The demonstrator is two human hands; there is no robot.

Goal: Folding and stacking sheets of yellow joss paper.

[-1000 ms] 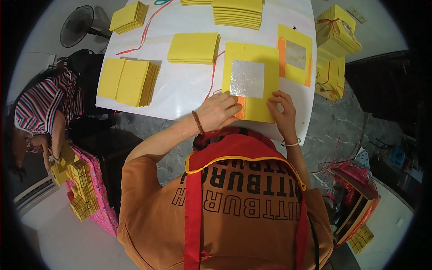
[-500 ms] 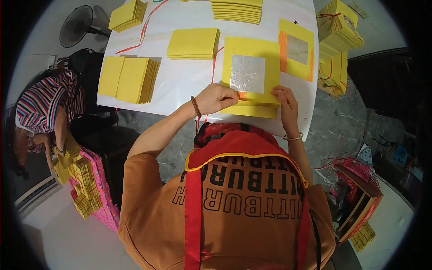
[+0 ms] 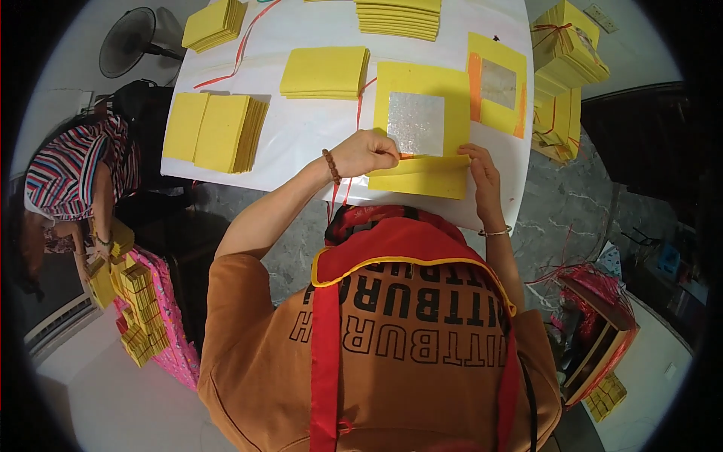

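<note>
A yellow paper sheet (image 3: 457, 105) with a silver square (image 3: 416, 124) in its middle lies at the table's near edge. Its near end is turned up as a flap (image 3: 422, 172), which covers most of an orange strip below the silver. My left hand (image 3: 367, 154), wearing a beaded bracelet, is closed with its fingers pinching the flap's upper left edge. At the flap's right end, my right hand (image 3: 482, 169) has its thumb and fingertips pinched on the paper's edge. What lies under the flap is hidden.
Folded yellow stacks (image 3: 324, 73) and another double stack (image 3: 226, 132) lie on the white table (image 3: 301, 135). Right of the sheet is a loose yellow paper (image 3: 508, 113) with orange bands. A person in stripes (image 3: 90, 162) handles yellow bundles at left. A fan (image 3: 128, 41) stands behind.
The flap has risen farther up the sheet, covering most of the orange strip. My hands have shifted only slightly. At left, the other person's hands and bundles have moved.
</note>
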